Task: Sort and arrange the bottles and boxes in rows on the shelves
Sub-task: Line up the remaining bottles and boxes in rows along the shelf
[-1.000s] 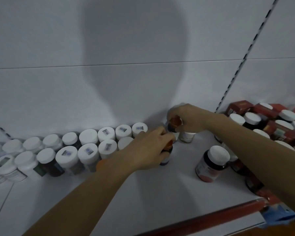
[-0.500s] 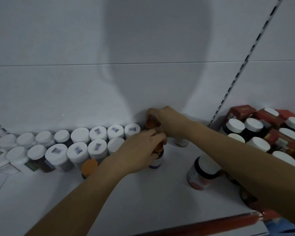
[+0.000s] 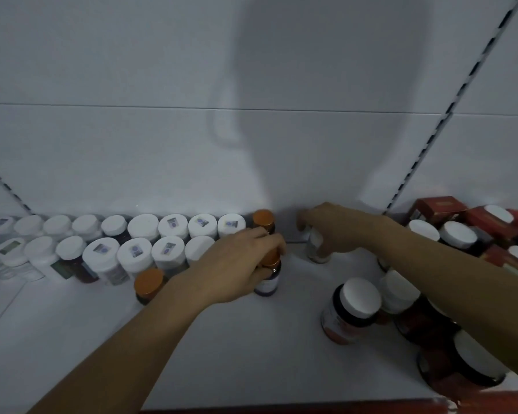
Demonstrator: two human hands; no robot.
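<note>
Two rows of white-capped bottles line the back of the white shelf. An orange-capped bottle stands at the right end of the back row. My left hand grips a small orange-capped bottle from above, in front of that row end. Another orange-capped bottle stands in front of the second row, beside my left wrist. My right hand curls over a small pale bottle by the back wall; its cap is hidden.
A dark jar with a white lid stands front right, with more dark jars under my right forearm. Red boxes and white-capped jars crowd the far right. A red shelf edge runs along the front.
My right hand let go of the orange-capped bottle at the end of the back row and moved right onto the pale bottle. My left hand kept its grip on its bottle.
</note>
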